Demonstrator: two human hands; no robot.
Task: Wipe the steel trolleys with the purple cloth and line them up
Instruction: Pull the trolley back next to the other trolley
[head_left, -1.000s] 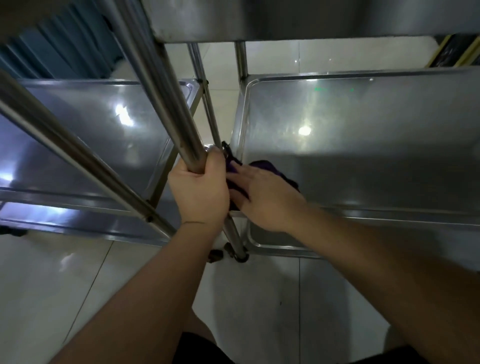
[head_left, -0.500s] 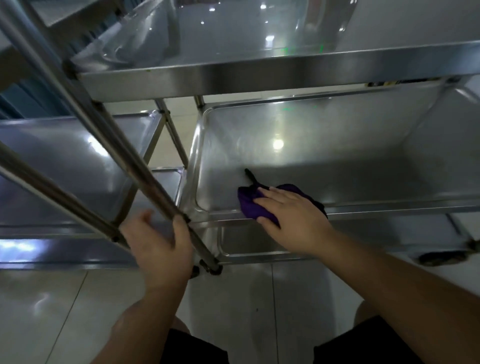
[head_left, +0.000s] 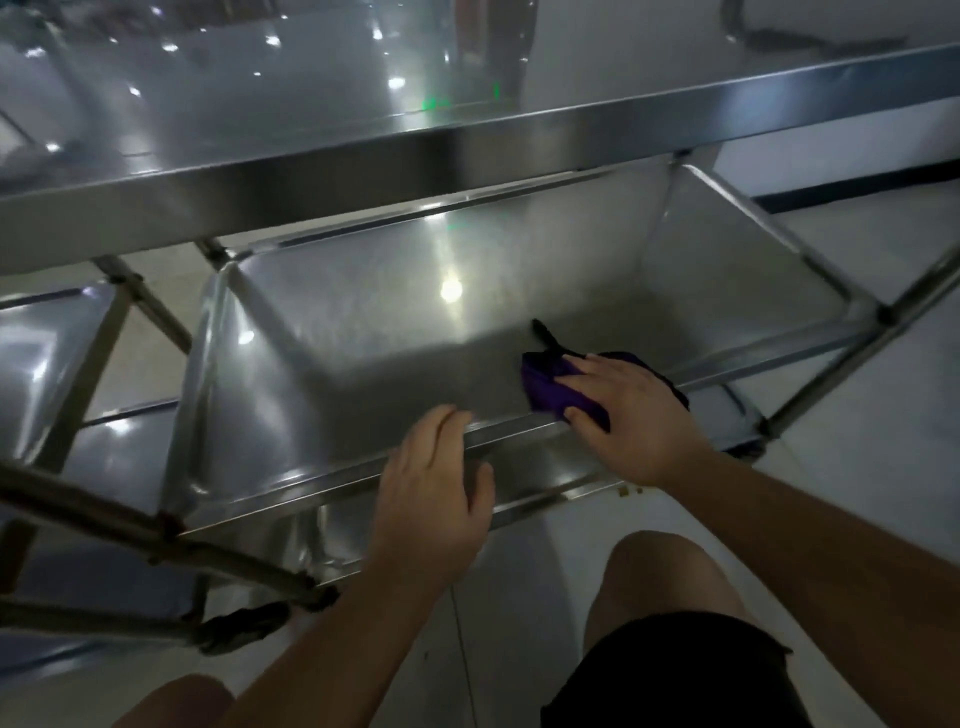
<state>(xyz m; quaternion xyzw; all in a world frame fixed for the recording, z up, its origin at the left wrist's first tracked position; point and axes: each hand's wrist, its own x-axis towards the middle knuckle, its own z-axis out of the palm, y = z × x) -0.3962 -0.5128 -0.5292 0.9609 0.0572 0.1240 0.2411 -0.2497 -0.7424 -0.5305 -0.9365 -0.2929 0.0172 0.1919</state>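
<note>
purple cloth (head_left: 558, 387) at middle shelf's (head_left: 363, 332) front edge

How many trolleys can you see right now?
2. One trolley straight ahead, with the purple cloth on its middle shelf; another trolley at far left. Others may be out of frame.

The right hand (head_left: 631, 421) is laid flat on the purple cloth (head_left: 558, 392). The left hand (head_left: 434, 493) is held left of the cloth, fingers loosely bent.
</note>
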